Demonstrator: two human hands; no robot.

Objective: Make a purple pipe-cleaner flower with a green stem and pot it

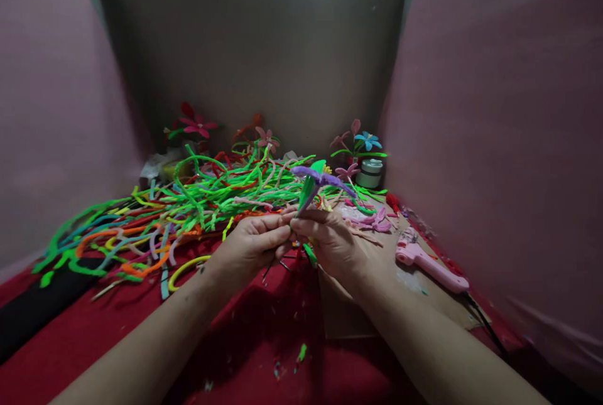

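Note:
A pipe cleaner flower (325,180) with purple petals, a yellow centre and green leaf pieces stands upright above my hands. My right hand (330,238) is closed, thumb and fingers pinching the flower's lower part. Beside it, touching at the fingertips, my left hand (259,238) is closed too, its thumb pressed to the fingers near the flower's base. The stem below the pinch is mostly hidden behind the fingers. Behind my left hand lies a large heap of fuzzy pipe cleaners (221,188), chiefly green, with red, pink, orange and yellow ones among them.
A pink glue gun (433,265) lies on a cardboard sheet (353,317) at the right. Pink pipe cleaner petals (377,220) rest behind it. Finished flowers (368,140) stand at the back near a pale jar (370,174). Small scraps (301,353) dot the red cloth (245,361).

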